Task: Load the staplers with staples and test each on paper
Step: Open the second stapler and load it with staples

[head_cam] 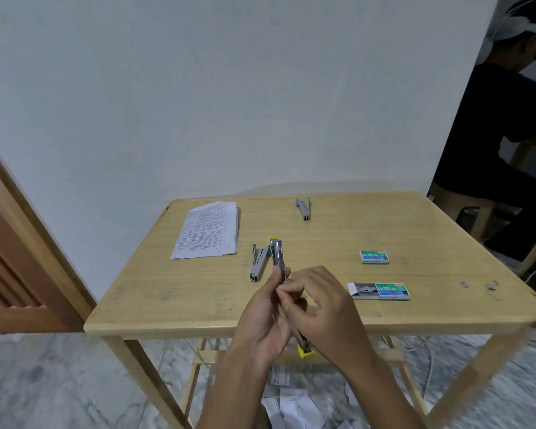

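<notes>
Above the near edge of the wooden table (167, 305) I hold a yellow stapler (277, 255), swung open with its metal magazine pointing away and its yellow end below my palms. My left hand (265, 317) grips it from the left. My right hand (319, 305) pinches at the magazine with thumb and forefinger; what it pinches is hidden. A grey-green stapler (257, 263) lies just left of the yellow one. A blue stapler (304, 208) lies near the far edge. An opened staple box (381, 291) shows staples; a closed box (374, 257) lies behind it. A paper stack (208, 230) sits far left.
Loose staple bits (477, 285) lie near the right edge. A wooden door (10, 261) stands at left, the wall right behind the table. Paper scraps (294, 400) litter the marble floor underneath. Another person (492, 134) sits at the far right on a stool.
</notes>
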Motion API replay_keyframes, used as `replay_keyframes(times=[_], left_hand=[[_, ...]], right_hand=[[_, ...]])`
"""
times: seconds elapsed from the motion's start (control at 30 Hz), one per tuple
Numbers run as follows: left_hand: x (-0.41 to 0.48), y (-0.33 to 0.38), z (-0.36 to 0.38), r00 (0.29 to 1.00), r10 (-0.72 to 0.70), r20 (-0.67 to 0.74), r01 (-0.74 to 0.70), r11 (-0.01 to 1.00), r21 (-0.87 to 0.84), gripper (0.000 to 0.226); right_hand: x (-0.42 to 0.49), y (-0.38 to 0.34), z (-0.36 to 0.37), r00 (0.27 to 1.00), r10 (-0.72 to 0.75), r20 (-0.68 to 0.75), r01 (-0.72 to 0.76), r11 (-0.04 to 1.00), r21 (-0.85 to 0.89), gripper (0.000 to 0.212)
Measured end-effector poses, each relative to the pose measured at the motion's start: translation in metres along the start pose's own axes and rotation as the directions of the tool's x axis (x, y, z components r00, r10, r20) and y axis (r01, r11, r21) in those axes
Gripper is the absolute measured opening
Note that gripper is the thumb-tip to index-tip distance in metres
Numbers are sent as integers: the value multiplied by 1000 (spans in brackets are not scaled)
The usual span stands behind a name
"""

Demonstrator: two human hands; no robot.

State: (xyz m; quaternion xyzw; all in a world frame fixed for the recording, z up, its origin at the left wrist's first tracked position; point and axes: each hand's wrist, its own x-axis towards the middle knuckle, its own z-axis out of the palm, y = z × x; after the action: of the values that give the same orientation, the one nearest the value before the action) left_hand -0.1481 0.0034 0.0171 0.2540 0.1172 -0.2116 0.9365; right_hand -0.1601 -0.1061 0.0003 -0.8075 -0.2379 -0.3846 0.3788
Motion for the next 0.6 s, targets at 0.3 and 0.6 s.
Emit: replay_keyframes(times=[0.3,0.6], left_hand=[[-2,2,-2,995,64,70,-75,984,160,21],[-3,3,1,993,110,35,-115,972,204,24]], right_hand=[[9,3,8,877,464,125,-480,831,280,36],[19,-3,16,861,485,153,-509,818,267,37]])
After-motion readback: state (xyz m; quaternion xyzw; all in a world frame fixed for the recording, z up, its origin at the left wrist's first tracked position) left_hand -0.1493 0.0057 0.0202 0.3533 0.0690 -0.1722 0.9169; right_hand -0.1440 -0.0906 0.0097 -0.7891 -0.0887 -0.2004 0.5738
